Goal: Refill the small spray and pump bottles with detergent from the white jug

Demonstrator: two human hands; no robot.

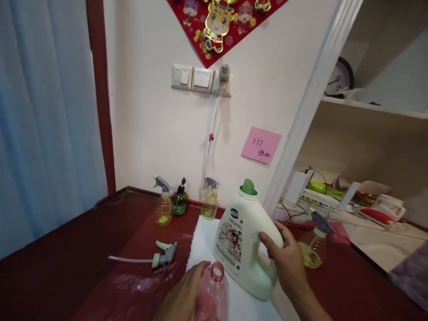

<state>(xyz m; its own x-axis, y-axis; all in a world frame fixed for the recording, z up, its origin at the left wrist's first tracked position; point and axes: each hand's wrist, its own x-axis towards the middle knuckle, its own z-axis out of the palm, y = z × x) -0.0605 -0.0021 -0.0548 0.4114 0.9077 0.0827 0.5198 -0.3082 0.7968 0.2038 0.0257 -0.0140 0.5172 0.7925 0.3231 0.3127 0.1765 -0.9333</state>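
Observation:
My left hand [185, 292] is wrapped around a pink see-through bottle [214, 296] with no top on its neck. My right hand [287, 256] grips the handle of a large pale green detergent jug [245, 240], tilted slightly. The jug's mouth is uncapped, with a green pouring spout showing inside. Jug and bottle are close together over a white cloth [203, 234]. Left of them, a grey and green spray trigger head [163, 256] with its thin tube lies on the red table [120, 290].
Behind stand a yellowish spray bottle [163, 209], a dark green pump bottle [180, 200] and another spray bottle [209, 205]. One more spray bottle [314, 245] is at right, near a shelf with a white router [296, 187]. A cord [214, 120] hangs down the wall.

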